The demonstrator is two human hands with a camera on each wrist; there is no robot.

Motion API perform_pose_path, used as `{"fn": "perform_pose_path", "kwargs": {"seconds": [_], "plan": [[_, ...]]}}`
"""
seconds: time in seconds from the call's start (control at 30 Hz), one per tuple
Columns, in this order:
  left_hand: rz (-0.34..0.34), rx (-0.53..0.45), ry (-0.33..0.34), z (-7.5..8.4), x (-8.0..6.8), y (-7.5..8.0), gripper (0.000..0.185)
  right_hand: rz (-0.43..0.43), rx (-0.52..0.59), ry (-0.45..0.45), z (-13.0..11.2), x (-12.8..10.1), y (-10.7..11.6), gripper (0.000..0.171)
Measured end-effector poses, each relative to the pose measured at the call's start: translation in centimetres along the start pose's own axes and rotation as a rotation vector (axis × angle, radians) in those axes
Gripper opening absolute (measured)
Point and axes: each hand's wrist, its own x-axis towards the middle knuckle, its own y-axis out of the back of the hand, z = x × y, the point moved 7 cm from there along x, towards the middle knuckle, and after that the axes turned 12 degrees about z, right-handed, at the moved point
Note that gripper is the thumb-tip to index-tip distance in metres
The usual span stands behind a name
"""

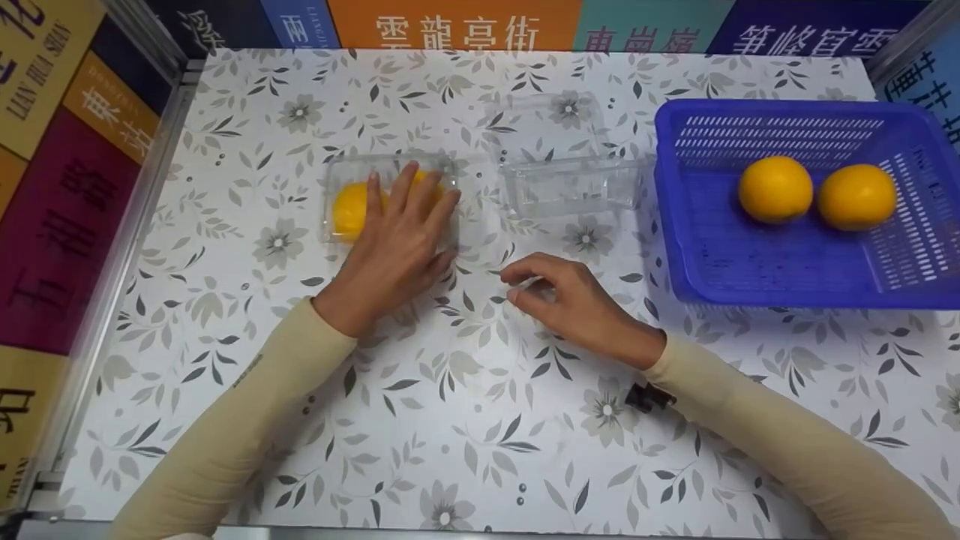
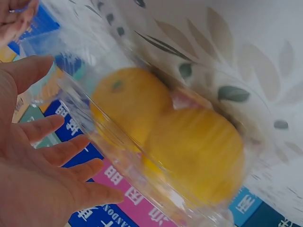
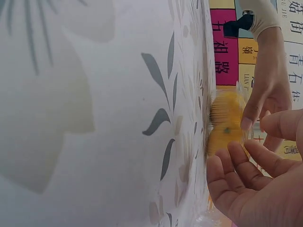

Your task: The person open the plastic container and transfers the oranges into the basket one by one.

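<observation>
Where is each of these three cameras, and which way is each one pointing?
Head: on the person's head, looking down at the table; both forearms and hands show.
Left wrist: on the left wrist, facing the clear box of oranges; left hand shows.
Right wrist: on the right wrist, looking along the tabletop; right hand shows.
All three share the box of oranges.

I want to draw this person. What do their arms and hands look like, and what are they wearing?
Both arms wear long, snug, cream-beige sleeves that end at the wrists. The left hand and the right hand are bare, without gloves. A small black device is strapped by the right wrist. The left sleeve has a tiny dark marking on it.
</observation>
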Motion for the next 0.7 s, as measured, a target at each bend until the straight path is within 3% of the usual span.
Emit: {"fn": "perform_pose_path", "kwargs": {"seconds": [0.4,0.7], "plan": [[-0.1,-0.099,0.099,-2.1,-0.1,-0.4,0.076,0.011,0.014,0.001,0.4,0.6,-0.7,0.025],[-0.106,-0.175,0.092,-2.0,-0.3,-0.5,0.065,0.006,0.05,-0.059,0.7,1.3,-1.4,0.024]]}}
